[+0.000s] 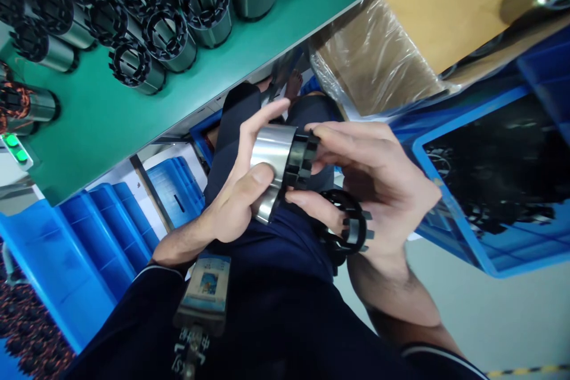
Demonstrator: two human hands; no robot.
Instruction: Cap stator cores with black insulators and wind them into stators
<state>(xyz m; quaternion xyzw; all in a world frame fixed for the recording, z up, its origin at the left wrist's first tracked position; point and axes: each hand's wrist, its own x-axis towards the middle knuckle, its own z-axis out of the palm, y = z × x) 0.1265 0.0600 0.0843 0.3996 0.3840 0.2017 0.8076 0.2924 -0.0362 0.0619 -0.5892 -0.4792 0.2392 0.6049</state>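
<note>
Over my lap, my left hand (240,190) is wrapped round a shiny silver metal stator core (272,151), thumb on its near side. At the core's right end sits a black toothed plastic ring (303,157), tilted with it. The fingertips and thumb of my right hand (378,178) grip this ring at its rim. A second black toothed ring (356,228) hangs round my right thumb, below the first one. Whether the first ring is fully seated in the core cannot be made out.
Several metal cores with black toothed rings (167,35) stand on the green table (133,130). A copper-wound core (27,101) lies at its left. A blue bin (494,270) of black parts is at right, beside a plastic-lined cardboard box (378,53). Blue crates (80,255) are at lower left.
</note>
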